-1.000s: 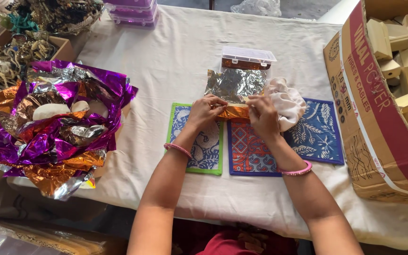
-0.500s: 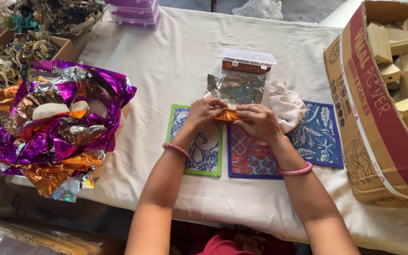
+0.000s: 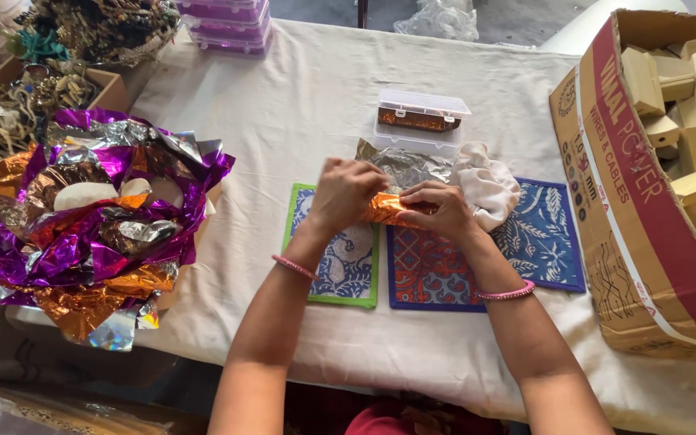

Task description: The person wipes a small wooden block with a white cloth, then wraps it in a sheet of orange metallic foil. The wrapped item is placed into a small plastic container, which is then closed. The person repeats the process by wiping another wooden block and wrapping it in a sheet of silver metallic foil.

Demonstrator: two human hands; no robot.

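Bare forearms, 1 pink beaded bangle on each wrist (left hand (image 3: 346, 193), right hand (image 3: 443, 211)).

Two bare forearms reach forward from the bottom of the view, angling inward so the hands meet at the centre. The left hand (image 3: 346, 193) is curled, knuckles up, its fingers (image 3: 368, 179) bent and pinched closed. The right hand (image 3: 438, 211) sits just beside it, palm down, fingers folded inward toward the left hand. Each wrist wears a thin pink bangle. Both elbows are out of view.
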